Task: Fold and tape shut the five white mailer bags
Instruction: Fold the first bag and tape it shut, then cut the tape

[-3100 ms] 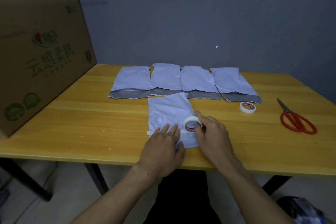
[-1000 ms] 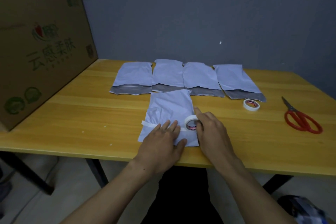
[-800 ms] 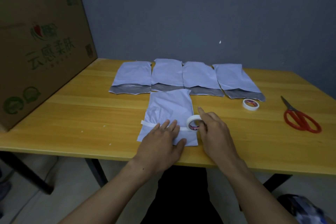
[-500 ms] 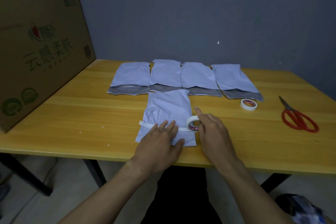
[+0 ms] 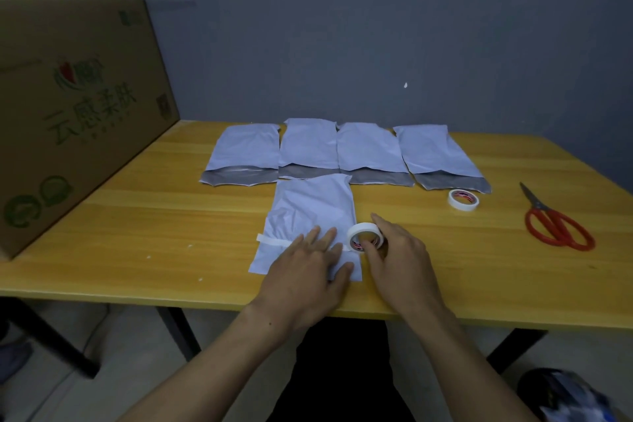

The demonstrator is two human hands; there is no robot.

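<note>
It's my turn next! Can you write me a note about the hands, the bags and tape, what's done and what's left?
Left hand presses flat on the near mailer bag. Right hand grips the tape roll at that bag's right edge.
A tape strip runs across the bag, its end past the left edge.
Four mailer bags lie in a row behind, grey flaps open. Spare tape roll and red scissors lie further right.
Done: near bag folded, tape laid across.
Left: cut the tape, then fold and tape the other four.

table [image 5: 144, 236]: wood-grain, smooth, sl. sheen
mailer bags [image 5: 310, 147]: white plastic film, matt, creased; grey flaps shinier
tape roll [image 5: 363, 228]: white, matt, paper-like
scissors [image 5: 550, 221]: red plastic hdls, metal blades
</note>
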